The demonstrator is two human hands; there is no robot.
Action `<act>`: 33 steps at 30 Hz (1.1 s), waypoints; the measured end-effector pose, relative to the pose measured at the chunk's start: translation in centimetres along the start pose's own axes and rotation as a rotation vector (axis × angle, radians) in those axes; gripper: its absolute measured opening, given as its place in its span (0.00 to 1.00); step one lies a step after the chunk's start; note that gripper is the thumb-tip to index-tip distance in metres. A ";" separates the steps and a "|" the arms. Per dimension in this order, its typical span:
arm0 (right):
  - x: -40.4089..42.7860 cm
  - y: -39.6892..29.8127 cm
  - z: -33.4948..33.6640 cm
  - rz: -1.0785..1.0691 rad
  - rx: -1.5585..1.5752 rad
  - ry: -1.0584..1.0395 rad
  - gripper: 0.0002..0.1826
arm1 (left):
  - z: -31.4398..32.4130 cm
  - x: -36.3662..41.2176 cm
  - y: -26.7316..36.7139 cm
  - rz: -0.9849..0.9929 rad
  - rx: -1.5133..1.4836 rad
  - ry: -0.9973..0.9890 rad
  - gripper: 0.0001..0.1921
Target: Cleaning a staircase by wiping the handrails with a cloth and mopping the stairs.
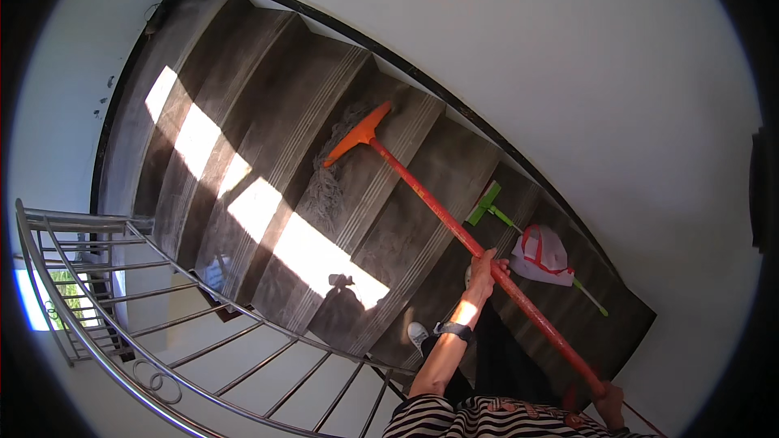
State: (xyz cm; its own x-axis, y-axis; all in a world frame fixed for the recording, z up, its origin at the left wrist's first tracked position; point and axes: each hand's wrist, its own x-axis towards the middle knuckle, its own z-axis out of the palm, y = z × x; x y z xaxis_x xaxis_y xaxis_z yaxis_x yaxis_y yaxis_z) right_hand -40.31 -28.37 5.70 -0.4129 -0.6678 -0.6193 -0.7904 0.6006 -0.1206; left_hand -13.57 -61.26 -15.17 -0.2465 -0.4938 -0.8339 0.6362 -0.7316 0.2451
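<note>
A mop with a red handle (435,207), an orange head and grey strands (322,194) reaches from the lower right up to a stair tread. My left hand (484,274), with a dark watch on its wrist, grips the handle about midway. At the handle's upper end, near the bottom right of the picture, my right hand (608,404) is closed around it. The grey strands lie spread on the tread, partly hidden under the orange head.
Dark stairs (450,194) curve towards the upper left, with sunlight across them. A steel railing (243,316) runs along the lower left, a white wall (548,42) along the right. A green squeegee (487,204) and a white bag with red handles (544,255) lie right of the mop handle.
</note>
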 end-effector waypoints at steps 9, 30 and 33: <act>-0.9 1.4 2.9 0.096 0.168 -0.265 0.19 | 1.5 1.7 2.2 0.008 -0.045 -0.077 0.13; -8.7 10.5 -0.2 0.168 -0.237 -0.270 0.10 | -10.2 -5.9 -14.0 0.123 -0.316 -0.310 0.11; -7.4 14.4 0.3 -0.006 -0.457 -0.204 0.13 | -13.4 -8.2 -14.9 0.190 -0.417 -0.287 0.11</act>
State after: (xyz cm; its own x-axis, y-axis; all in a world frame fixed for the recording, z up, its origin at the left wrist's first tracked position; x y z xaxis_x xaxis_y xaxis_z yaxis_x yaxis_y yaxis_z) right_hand -48.52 -14.65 8.33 -0.3470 -0.5432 -0.7645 -0.9287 0.3124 0.1997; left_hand -11.21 -40.01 -18.65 -0.2511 -0.7507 -0.6111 0.9111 -0.3964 0.1127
